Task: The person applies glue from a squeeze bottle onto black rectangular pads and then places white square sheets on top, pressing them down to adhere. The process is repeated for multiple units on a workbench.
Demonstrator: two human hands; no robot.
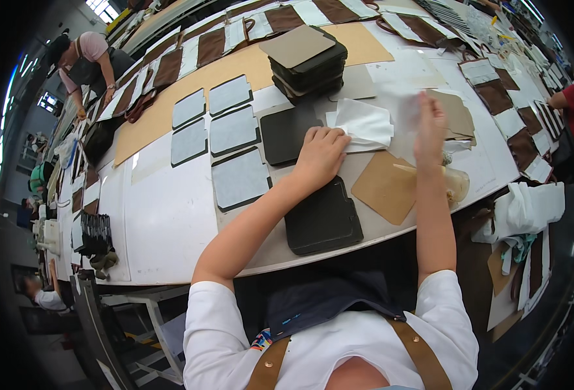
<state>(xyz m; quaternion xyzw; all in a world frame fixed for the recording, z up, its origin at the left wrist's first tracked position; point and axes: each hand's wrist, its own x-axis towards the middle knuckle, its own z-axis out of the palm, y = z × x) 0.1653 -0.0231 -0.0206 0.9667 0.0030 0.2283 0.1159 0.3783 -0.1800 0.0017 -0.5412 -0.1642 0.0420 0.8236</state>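
Left hand (321,156) palm down, half-curled, fingertips touching the white sheet stack (370,127) on the table (160,218); grip indeterminable. Stack nearly square, sides pointing roughly away from the wearer; long axis uncertain. Right hand (431,133) curled beside a blurred pale sheet (405,116); hold indeterminable.

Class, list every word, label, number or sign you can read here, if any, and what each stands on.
No text is readable.
Dark blue apron: small blue marking, too small to read.
White shirt: colourful patch, too small to make out lettering.
White sheets and black panels: no lettering visible.
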